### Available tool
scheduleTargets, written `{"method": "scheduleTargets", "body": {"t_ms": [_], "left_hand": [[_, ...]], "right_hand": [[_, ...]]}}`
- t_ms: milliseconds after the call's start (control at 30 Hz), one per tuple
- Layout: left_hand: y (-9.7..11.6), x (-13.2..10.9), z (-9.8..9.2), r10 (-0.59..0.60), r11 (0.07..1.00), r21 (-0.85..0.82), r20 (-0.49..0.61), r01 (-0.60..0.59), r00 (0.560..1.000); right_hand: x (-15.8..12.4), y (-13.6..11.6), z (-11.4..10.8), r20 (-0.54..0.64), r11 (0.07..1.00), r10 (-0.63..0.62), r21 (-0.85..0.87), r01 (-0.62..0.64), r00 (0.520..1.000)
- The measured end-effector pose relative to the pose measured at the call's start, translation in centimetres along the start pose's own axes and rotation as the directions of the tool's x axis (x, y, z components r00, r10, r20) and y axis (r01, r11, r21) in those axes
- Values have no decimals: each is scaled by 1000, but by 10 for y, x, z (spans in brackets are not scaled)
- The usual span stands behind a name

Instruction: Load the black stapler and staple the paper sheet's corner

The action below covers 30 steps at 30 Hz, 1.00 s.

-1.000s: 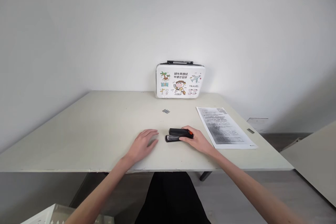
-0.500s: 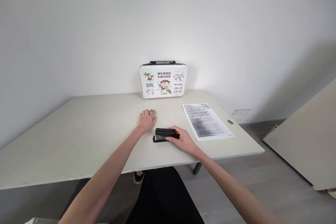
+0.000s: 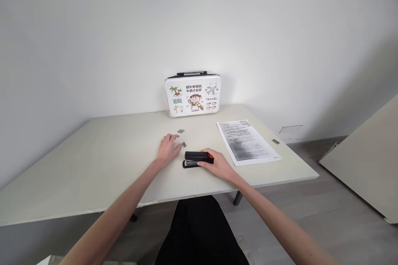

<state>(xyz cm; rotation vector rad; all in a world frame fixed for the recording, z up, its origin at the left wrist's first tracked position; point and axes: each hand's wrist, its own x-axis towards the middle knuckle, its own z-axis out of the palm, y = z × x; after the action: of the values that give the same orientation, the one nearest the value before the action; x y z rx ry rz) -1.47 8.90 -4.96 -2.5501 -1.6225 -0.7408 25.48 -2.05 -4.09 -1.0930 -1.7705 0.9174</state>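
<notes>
Just below the middle of the frame, the right hand (image 3: 219, 165) grips the black stapler (image 3: 195, 156) by its back end, the front gaping towards the left. And beside it, the left hand (image 3: 166, 149) is loose, fingers parted, thumb right by a small grey staple strip (image 3: 184, 144); touching or not, I cannot tell. Best handling, I'd judge: a light pinch along the strip, lest it snap, with the stapler steady against the tabletop (image 3: 124, 165).
</notes>
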Motion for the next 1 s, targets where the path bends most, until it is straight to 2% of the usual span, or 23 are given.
{"method": "scheduleTargets", "body": {"t_ms": [133, 333, 467, 667, 800, 900, 1000], "left_hand": [[-1, 8, 3, 50, 998, -46, 48, -48, 998], [6, 6, -4, 179, 978, -129, 127, -162, 976], [6, 2, -8, 149, 980, -146, 101, -134, 984], [-6, -19, -19, 31, 982, -185, 14, -28, 999], [-12, -36, -27, 6, 980, -198, 7, -5, 1000], [-7, -50, -36, 4, 982, -188, -13, -6, 1000], [10, -63, -45, 97, 972, -218, 21, -90, 995]], "right_hand": [[0, 4, 0, -8, 1000, 1, -14, -1, 1000], [0, 7, 0, 9, 1000, -3, 7, 2, 1000], [-1, 5, -2, 10, 1000, -4, -1, 4, 1000], [-4, 1, -2, 20, 1000, 25, -20, -24, 999], [-5, -2, -2, 15, 999, 38, -31, -37, 999], [-6, -4, -2, 18, 998, 40, -40, -39, 999], [-7, -6, -2, 21, 998, 37, -57, -36, 999]]}}
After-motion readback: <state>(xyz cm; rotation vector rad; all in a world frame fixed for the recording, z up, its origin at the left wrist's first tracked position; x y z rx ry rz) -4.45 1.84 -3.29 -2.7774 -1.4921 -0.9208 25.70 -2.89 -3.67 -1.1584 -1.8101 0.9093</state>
